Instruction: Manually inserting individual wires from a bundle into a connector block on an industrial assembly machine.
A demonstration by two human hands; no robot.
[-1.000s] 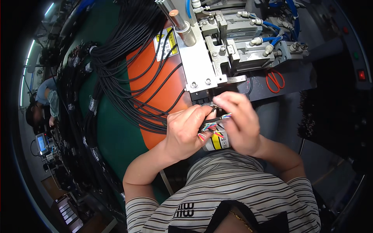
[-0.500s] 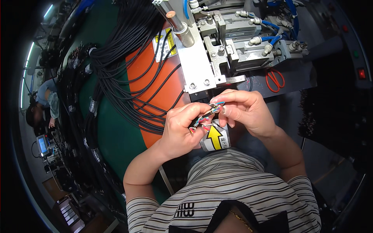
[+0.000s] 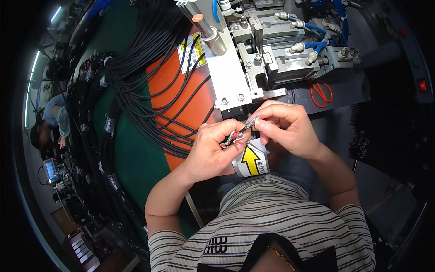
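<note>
My left hand (image 3: 209, 149) is closed around black cable ends. A bunch of short coloured wires (image 3: 232, 139), red, green and white among them, sticks out between its thumb and fingers. Just beyond, my right hand (image 3: 290, 130) pinches another small tuft of coloured wires (image 3: 252, 121) at a cable tip, thumb against index finger. Both hands meet in front of the metal machine fixture (image 3: 235, 81). Fingers hide how many cables are held. Below them shows a white label with a yellow arrow (image 3: 250, 159).
Many black cables (image 3: 149, 36) drape across the orange (image 3: 181, 90) and green surface at left. Red-handled scissors (image 3: 321, 94) lie right of the fixture, under pneumatic cylinders with blue hoses (image 3: 319, 45). A person (image 3: 56, 113) sits far left, near a small screen (image 3: 49, 169).
My right fingertips have shifted slightly up and left on the wire tuft, and the blue wire end no longer points out to the right. My left hand keeps its grip, nearly still.
</note>
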